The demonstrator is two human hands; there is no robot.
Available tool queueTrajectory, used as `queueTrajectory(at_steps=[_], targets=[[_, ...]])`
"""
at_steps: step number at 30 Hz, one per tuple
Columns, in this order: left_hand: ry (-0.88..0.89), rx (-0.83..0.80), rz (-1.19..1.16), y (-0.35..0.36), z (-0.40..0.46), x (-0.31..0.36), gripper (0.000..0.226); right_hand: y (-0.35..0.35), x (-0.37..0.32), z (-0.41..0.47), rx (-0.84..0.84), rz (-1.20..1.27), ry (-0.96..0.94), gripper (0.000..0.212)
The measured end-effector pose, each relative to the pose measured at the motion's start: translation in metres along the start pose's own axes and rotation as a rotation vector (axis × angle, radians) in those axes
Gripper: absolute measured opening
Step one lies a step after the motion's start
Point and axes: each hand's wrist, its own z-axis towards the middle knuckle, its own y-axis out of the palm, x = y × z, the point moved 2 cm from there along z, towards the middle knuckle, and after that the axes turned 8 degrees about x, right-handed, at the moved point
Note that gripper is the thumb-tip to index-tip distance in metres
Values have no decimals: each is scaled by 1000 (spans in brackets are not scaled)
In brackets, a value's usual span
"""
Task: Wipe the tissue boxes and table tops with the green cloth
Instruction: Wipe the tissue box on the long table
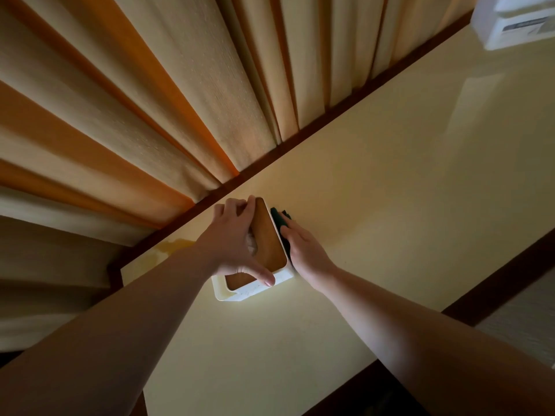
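Green cloth (280, 224) pressed flat under right hand (303, 250) (left hand (237, 244) clasps tissue box (270, 244)).

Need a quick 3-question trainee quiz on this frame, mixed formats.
1. True or false: the left hand grips the white tissue box with the wooden lid from above.
2. Where is the dark green cloth?
A. On the lid
B. Between the right hand and the box's side
C. Hanging off the cream table top
3. Fill in: behind the table hang pleated beige ____.

Key: 1 true; 2 B; 3 curtains.
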Motion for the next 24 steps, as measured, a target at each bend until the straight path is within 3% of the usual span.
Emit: queueTrajectory(at_steps=[5, 10, 15, 20, 24], targets=[[7, 4, 5, 1, 1, -1, 175, -11, 10, -40, -23, 27, 4, 44], [27, 12, 29, 2, 1, -2, 177, -1, -28, -19, -52, -81, -142, 42], [14, 8, 4, 2, 1, -2, 176, 5, -38, 19, -29, -35, -24, 32], [-2, 13, 3, 4, 1, -2, 176, 1, -13, 9, -10, -73, 6, 47], [-8, 21, 22, 4, -1, -3, 174, -11, -2, -13, -6, -88, 0, 45]])
